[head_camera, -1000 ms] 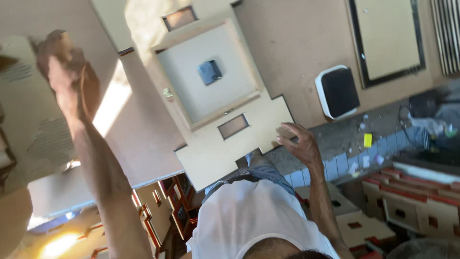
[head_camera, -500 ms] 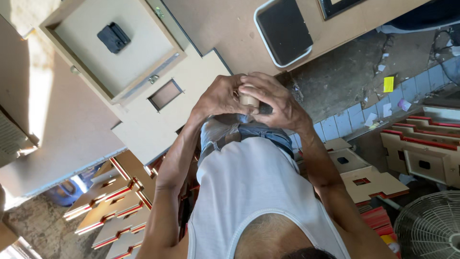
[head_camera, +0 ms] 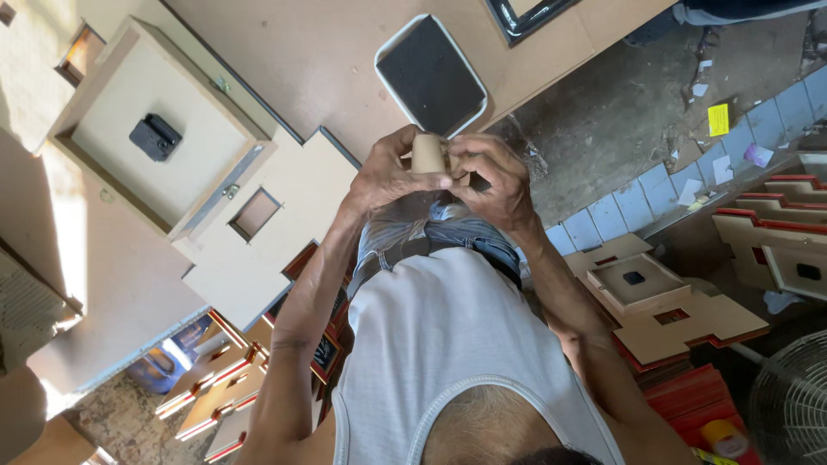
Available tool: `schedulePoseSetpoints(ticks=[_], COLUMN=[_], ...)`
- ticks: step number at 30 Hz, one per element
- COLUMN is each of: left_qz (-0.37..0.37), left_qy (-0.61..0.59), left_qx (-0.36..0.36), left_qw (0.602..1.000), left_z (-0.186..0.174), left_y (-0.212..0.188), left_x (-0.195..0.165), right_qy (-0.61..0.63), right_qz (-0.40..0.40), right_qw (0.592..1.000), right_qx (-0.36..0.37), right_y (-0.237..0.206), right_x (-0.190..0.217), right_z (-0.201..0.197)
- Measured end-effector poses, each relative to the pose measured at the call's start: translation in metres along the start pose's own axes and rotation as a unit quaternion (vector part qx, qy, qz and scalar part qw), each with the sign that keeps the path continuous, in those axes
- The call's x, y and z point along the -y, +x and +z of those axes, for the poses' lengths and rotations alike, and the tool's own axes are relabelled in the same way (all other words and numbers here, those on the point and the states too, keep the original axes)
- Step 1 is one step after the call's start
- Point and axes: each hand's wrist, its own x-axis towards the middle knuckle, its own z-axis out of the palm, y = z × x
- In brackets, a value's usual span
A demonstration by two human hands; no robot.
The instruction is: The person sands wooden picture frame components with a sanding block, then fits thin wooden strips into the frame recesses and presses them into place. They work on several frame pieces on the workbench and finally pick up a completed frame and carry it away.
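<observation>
tape roll (head_camera: 427,152) between both hands | tray (head_camera: 431,73) beyond – boxed panel (head_camera: 164,129) left

- Fingers of the left hand (head_camera: 392,176) and right hand (head_camera: 491,176) wrap the tan roll (head_camera: 428,152), hiding its lower end; what the right fingertips pinch beside it cannot be made out.
- The black-framed panel (head_camera: 525,17) is cut off by the top edge.
- The wire fan (head_camera: 788,400) runs off the right and bottom edges.
- The yellow-capped item (head_camera: 724,439) at the bottom edge is too small to identify.
- The blue object (head_camera: 164,366) under the workbench (head_camera: 301,52) sits mostly hidden.
</observation>
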Motion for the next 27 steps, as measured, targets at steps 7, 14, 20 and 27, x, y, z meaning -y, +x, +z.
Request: schedulePoseSetpoints(ticks=[7,14,20,27], left_qz=[0.081,0.063,0.196,0.265], left_qy=[-0.355,-0.104,0.362,0.568], left_qx=[-0.028,-0.277,-0.399,0.044], left_qw=[0.931,0.953,0.820,0.778], left_z=[-0.034,-0.106,-0.123,-0.060], left_y=[0.033,0.135,0.150,0.092], left_x=[0.026,0.046,0.052,0.037], right_qy=[0.168,0.248,0.087,-0.062], right_qz=[0.199,0.352,0.436,0.407], right_qw=[0.964,0.898,0.893,0.910], right_qx=[-0.050,-0.094,-0.069,-0.052], right_y=[0.011,0.076,0.097,0.069], right_x=[-0.042,-0.089,-0.095,-0.081], right_z=[0.038,0.102,0.102,0.079])
